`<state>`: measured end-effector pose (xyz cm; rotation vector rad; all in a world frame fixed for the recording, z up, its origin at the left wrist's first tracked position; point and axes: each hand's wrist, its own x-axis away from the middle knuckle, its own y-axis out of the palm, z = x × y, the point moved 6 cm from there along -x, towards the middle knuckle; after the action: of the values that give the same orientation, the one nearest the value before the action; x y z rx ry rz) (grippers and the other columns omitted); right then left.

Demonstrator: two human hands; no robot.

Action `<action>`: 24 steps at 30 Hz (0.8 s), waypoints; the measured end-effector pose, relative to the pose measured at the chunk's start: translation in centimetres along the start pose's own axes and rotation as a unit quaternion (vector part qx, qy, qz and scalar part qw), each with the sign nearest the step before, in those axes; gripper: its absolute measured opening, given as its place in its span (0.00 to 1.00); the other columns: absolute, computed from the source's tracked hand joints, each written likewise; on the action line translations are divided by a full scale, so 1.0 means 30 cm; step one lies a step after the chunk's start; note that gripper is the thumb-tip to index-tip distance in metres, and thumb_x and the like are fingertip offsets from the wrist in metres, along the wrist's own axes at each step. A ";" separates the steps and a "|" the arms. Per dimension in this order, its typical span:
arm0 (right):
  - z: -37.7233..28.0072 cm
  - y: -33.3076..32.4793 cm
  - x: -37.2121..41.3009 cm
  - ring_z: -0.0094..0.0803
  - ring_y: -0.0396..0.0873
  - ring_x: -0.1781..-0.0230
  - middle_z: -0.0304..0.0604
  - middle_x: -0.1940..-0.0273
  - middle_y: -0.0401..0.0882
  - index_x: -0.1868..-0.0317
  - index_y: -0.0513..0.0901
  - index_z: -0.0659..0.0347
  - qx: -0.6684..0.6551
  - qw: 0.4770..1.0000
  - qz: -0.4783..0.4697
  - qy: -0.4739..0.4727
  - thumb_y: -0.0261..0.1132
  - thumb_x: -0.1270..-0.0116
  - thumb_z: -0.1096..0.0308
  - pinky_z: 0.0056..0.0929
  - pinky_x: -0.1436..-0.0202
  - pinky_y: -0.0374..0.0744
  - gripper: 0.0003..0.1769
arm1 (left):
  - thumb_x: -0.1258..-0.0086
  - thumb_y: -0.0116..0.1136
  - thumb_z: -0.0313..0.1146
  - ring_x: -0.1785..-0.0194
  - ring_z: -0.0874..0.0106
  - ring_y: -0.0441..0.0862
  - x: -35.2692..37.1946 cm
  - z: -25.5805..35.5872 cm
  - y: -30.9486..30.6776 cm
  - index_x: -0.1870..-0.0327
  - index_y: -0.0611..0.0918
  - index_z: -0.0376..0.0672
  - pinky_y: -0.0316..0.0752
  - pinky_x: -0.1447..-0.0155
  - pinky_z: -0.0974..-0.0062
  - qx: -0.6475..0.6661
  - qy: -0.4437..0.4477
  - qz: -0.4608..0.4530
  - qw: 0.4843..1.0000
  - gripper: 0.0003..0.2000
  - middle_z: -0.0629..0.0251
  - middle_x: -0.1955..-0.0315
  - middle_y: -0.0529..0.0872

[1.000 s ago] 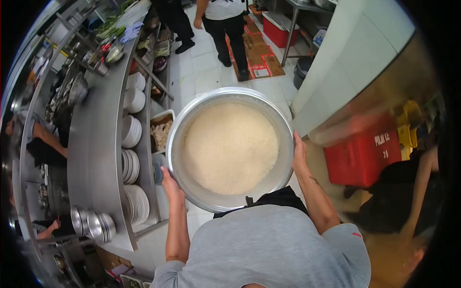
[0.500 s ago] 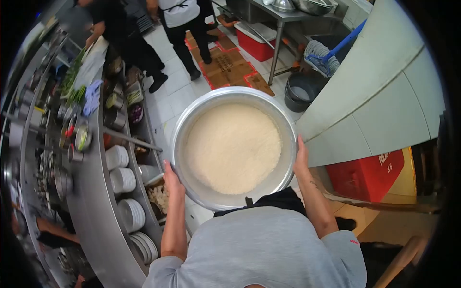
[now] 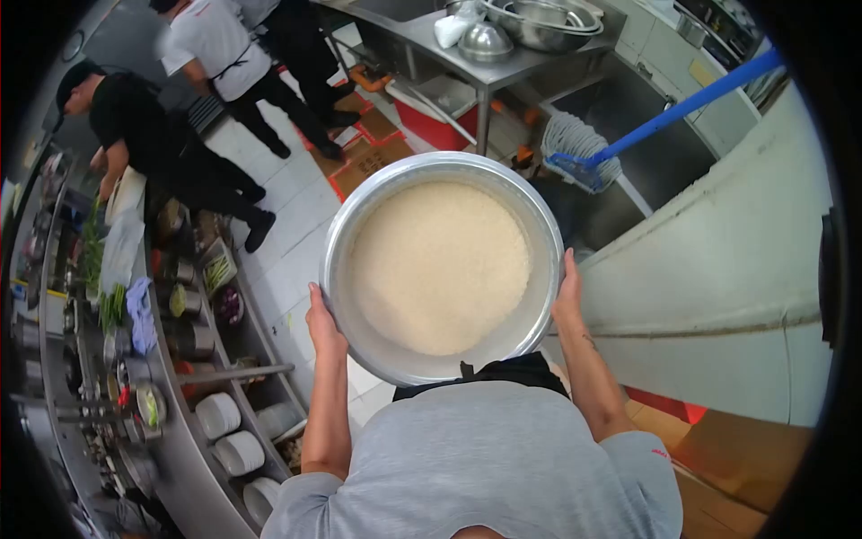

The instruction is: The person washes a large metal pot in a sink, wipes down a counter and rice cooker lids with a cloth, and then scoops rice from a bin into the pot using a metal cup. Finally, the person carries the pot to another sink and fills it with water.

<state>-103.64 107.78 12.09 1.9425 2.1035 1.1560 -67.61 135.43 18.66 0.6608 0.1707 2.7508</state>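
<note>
A large round metal pot point(image 3: 337, 296) is held level in front of my waist. Pale uncooked-looking rice point(image 3: 440, 265) fills much of it, with a bare strip of inner wall around the grain. My left hand point(image 3: 323, 323) is closed on the pot's left side, thumb up along the rim. On the opposite side my right hand point(image 3: 567, 292) grips it the same way. The fingers of both hands are partly hidden under and behind the pot.
On the left runs a steel counter point(image 3: 193, 431) with stacked white bowls point(image 3: 238, 452) on its shelf. Ahead are people in black point(image 3: 148, 135) and white point(image 3: 215, 49). A blue-handled mop point(image 3: 584, 162), steel sink table point(image 3: 431, 40) and white wall point(image 3: 709, 269) stand right.
I have moved forward and turned right with the pot still in both hands. The mop and sink table appear nearer, the people have shifted left, and the dark bucket is out of sight.
</note>
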 end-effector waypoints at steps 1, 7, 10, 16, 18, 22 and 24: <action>-0.029 0.015 -0.053 0.35 0.72 0.50 0.48 0.49 0.74 0.46 0.71 0.69 -0.011 1.000 -0.004 -0.004 0.53 0.34 0.49 0.30 0.46 0.70 0.30 | 0.33 0.48 0.51 0.58 0.71 0.77 -0.038 0.030 0.070 0.55 0.76 0.30 0.72 0.52 0.74 0.007 0.000 -0.019 1.000 0.26 0.58 0.60 0.80; -0.215 0.249 -0.186 0.34 0.75 0.53 0.48 0.51 0.75 0.47 0.72 0.67 -0.081 0.995 -0.059 0.020 0.52 0.33 0.48 0.31 0.50 0.74 0.28 | 0.34 0.50 0.43 0.58 0.69 0.78 -0.324 0.249 0.485 0.55 0.76 0.32 0.73 0.53 0.73 0.051 -0.007 -0.166 0.985 0.20 0.57 0.59 0.80; -0.337 0.390 -0.226 0.33 0.75 0.53 0.46 0.52 0.75 0.47 0.73 0.64 -0.098 0.994 -0.043 -0.028 0.52 0.33 0.49 0.31 0.49 0.74 0.26 | 0.36 0.54 0.39 0.68 0.72 0.78 -0.504 0.385 0.702 0.64 0.78 0.33 0.74 0.62 0.74 -0.050 0.056 -0.184 0.980 0.14 0.59 0.69 0.81; -0.433 0.510 -0.342 0.33 0.74 0.52 0.44 0.53 0.76 0.48 0.73 0.62 -0.174 0.982 -0.002 -0.073 0.56 0.35 0.56 0.31 0.47 0.73 0.22 | 0.39 0.58 0.39 0.78 0.80 0.68 -0.724 0.657 1.226 0.76 0.76 0.36 0.63 0.72 0.80 -0.253 0.249 -0.252 0.900 0.14 0.70 0.82 0.75; -0.425 0.524 -0.379 0.34 0.74 0.51 0.45 0.52 0.76 0.47 0.72 0.63 -0.197 0.977 0.017 -0.074 0.56 0.36 0.59 0.31 0.46 0.73 0.21 | 0.39 0.58 0.38 0.76 0.79 0.69 -0.763 0.690 1.377 0.73 0.76 0.34 0.64 0.70 0.79 -0.314 0.308 -0.268 0.857 0.14 0.69 0.81 0.76; -0.464 0.595 -0.397 0.34 0.73 0.50 0.45 0.51 0.74 0.45 0.70 0.65 -0.210 0.970 0.041 -0.114 0.55 0.35 0.59 0.31 0.45 0.71 0.23 | 0.38 0.56 0.38 0.67 0.74 0.77 -0.993 0.703 1.642 0.58 0.78 0.31 0.70 0.60 0.77 -0.369 0.409 -0.299 0.779 0.16 0.60 0.71 0.82; -0.517 0.636 -0.395 0.33 0.72 0.50 0.44 0.51 0.74 0.45 0.70 0.65 -0.212 0.966 0.026 -0.143 0.54 0.34 0.59 0.30 0.44 0.70 0.22 | 0.36 0.53 0.37 0.54 0.70 0.79 -0.869 0.722 1.709 0.44 0.73 0.38 0.70 0.50 0.76 -0.436 0.409 -0.308 0.740 0.21 0.54 0.57 0.82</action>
<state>-93.08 88.66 28.48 1.8351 1.5228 1.1379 -49.22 79.50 36.29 -0.7468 -0.5849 1.9060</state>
